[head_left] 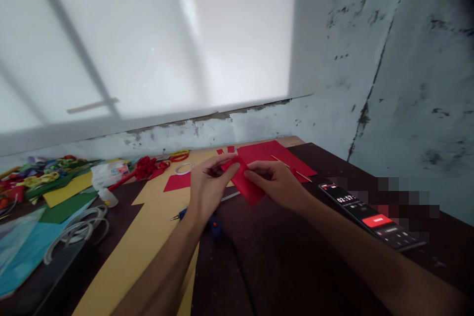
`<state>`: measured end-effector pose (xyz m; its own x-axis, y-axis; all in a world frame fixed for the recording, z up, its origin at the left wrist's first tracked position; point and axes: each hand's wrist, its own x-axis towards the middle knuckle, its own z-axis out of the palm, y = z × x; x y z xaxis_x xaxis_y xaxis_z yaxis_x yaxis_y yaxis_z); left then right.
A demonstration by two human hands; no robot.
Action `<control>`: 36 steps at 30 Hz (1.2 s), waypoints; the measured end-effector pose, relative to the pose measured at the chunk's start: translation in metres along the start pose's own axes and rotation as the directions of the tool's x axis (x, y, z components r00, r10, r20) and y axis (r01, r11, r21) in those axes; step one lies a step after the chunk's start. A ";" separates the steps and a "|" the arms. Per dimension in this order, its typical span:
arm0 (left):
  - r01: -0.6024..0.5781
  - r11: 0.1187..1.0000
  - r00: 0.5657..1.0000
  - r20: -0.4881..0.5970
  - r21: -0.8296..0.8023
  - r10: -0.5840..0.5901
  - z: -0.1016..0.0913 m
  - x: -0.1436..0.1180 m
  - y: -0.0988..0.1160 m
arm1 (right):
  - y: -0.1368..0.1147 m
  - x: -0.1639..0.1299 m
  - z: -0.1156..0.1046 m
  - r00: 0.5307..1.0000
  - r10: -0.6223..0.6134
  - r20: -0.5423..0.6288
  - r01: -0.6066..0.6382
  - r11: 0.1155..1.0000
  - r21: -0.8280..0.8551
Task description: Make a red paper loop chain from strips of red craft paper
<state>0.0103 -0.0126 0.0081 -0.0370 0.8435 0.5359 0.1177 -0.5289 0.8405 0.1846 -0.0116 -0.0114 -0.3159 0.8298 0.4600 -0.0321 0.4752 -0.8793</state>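
Between my two hands, raised a little above the dark table, is a small piece of red paper. My left hand pinches its upper left part, thumb in front and fingers behind. At its right edge, my right hand grips it between thumb and fingers. Below my left wrist lies a blue glue gun, partly hidden, its metal nozzle pointing left. Behind my hands a large red sheet lies flat, with thin sticks on it. Another red piece lies left of my left hand.
Yellow-handled scissors, a tape roll and a red ribbon flower lie at the back left on and near tan paper. Coiled white cable, a black box and coloured sheets fill the left. A phone lies right.
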 end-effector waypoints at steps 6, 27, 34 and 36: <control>-0.025 0.994 0.999 0.026 0.107 0.022 -0.002 -0.002 0.000 | -0.002 -0.001 0.001 0.996 -0.030 -0.084 0.025 0.998 -0.054; -0.028 0.978 0.994 0.110 0.205 0.005 0.000 -0.004 -0.001 | -0.003 0.000 -0.001 0.968 -0.096 -0.233 0.066 0.989 -0.133; -0.016 0.980 0.996 0.094 0.198 -0.003 0.000 -0.004 -0.003 | -0.004 -0.001 0.000 0.964 -0.118 -0.237 0.082 0.984 -0.157; -0.024 0.983 0.994 0.105 0.184 0.004 0.000 -0.004 -0.004 | -0.005 -0.002 0.000 0.965 -0.123 -0.231 0.085 0.983 -0.165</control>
<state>0.0099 -0.0145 0.0027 0.0682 0.8464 0.5282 0.2990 -0.5225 0.7985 0.1854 -0.0153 -0.0080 -0.0823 0.8103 0.5802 0.0984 0.5860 -0.8044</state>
